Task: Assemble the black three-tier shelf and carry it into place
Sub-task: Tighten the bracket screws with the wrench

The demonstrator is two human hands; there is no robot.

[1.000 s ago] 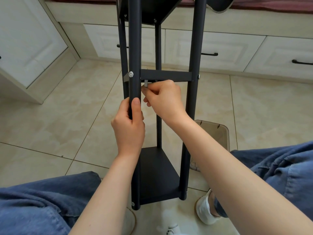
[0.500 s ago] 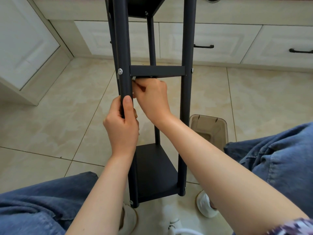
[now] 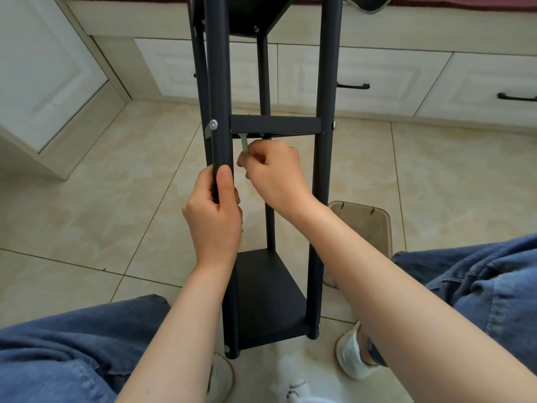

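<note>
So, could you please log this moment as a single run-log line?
left hand: grips front post | right hand: pinches metal tool under middle tier | step: likely bolting

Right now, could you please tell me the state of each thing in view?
Left hand, gripping the front left post.
Right hand, pinching the silver wrench.
Silver wrench, upright, tip under the middle tier.
Black shelf, standing upright.
Drawers, shut.
</note>
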